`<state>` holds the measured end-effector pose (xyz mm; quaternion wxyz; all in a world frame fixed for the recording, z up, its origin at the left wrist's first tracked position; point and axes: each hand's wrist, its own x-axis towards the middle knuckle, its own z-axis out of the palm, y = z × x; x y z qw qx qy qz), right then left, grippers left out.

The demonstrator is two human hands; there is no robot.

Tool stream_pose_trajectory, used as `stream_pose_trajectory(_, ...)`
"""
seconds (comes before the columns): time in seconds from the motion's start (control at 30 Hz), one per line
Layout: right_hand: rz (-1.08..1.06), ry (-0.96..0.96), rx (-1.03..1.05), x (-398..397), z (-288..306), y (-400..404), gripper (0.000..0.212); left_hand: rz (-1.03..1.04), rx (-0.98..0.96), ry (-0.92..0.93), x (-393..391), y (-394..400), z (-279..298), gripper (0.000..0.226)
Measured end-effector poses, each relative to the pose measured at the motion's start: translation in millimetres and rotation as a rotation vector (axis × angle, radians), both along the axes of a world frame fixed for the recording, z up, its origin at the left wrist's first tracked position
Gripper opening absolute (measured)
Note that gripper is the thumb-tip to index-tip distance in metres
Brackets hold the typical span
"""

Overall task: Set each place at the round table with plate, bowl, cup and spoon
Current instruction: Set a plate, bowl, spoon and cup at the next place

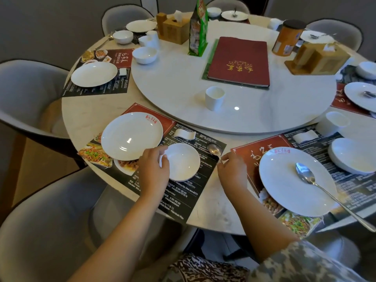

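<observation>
At the near place a white plate [131, 135] lies on a printed placemat [184, 192]. Right of it sits a white bowl [183, 162], and my left hand [153, 167] grips its left rim. My right hand [232, 169] pinches the handle of a metal spoon [214, 149], whose head rests on the mat just right of the bowl. A white cup [214, 98] stands on the lazy Susan [254, 110] beyond this place. A small white spoon rest [184, 133] lies above the bowl.
The place to the right holds a plate [284, 186] with a spoon [305, 176] on it, a bowl [353, 155] and a cup [333, 123]. The turntable carries a red menu [240, 62], a green packet [198, 27], wooden tissue boxes [173, 27] and a bowl [144, 54]. Grey chairs [26, 98] ring the table.
</observation>
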<state>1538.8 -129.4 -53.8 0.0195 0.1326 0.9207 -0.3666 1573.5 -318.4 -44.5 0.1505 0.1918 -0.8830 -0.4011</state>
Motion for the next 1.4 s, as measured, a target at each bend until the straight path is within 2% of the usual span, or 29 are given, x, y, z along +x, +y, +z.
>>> stream_pose_trajectory(0.1,-0.022,-0.062,-0.016,-0.4,-2.6,2.9,0.019,0.04,-0.072,0.002,-0.1,11.7,0.8,0.024)
stream_pose_trajectory(0.27,0.017,-0.162,-0.099,-3.5,5.5,4.5,0.012,-0.001,-0.03,-0.02,-1.9,17.2,2.5,0.024)
stream_pose_trajectory(0.33,0.025,-0.164,-0.221,-4.0,17.5,4.0,0.007,-0.042,0.017,-0.002,-1.7,16.6,3.8,0.023)
stream_pose_trajectory(0.47,0.064,-0.147,-0.601,-2.7,51.8,-10.2,0.002,-0.163,0.2,0.078,4.7,14.5,13.6,0.018)
stream_pose_trajectory(0.53,0.113,-0.138,-0.686,-5.4,65.9,-23.4,0.01,-0.198,0.318,0.076,8.3,14.4,19.9,0.017)
stream_pose_trajectory(0.6,0.153,-0.136,-0.716,-10.4,76.4,-39.1,0.015,-0.202,0.332,0.034,10.8,11.9,22.2,0.017)
stream_pose_trajectory(0.67,0.173,-0.141,-0.7,-16.4,81.8,-53.7,0.017,-0.218,0.346,-0.031,11.7,5.5,21.9,0.024)
stream_pose_trajectory(0.77,0.182,-0.15,-0.689,-24.6,83.8,-73.4,0.017,-0.261,0.486,-0.123,14.7,-2.1,23.3,0.036)
stream_pose_trajectory(0.9,0.28,-0.146,-0.651,-35.1,77.4,-100.5,0.013,-0.054,0.308,-0.05,14.9,-17.7,19.2,0.038)
stream_pose_trajectory(0.97,0.384,-0.111,-0.518,-41.5,69.5,-112.4,0.018,0.044,0.259,-0.054,12.8,-30.4,18.0,0.035)
stream_pose_trajectory(1.03,0.508,-0.067,-0.273,-48.5,57.0,-121.8,0.023,0.118,0.217,-0.098,9.7,-46.4,12.6,0.033)
stream_pose_trajectory(1.13,0.574,-0.029,-0.011,-57.1,36.7,-129.7,0.025,0.2,0.118,-0.177,6.3,-68.2,1.4,0.035)
stream_pose_trajectory(1.23,0.604,-0.028,0.078,-59.2,24.0,-132.4,0.026,0.248,0.053,-0.247,6.4,-81.5,-9.0,0.038)
stream_pose_trajectory(1.4,0.618,0.001,0.037,-58.4,16.2,-134.3,0.024,0.291,0.13,-0.271,8.2,-87.4,-18.2,0.039)
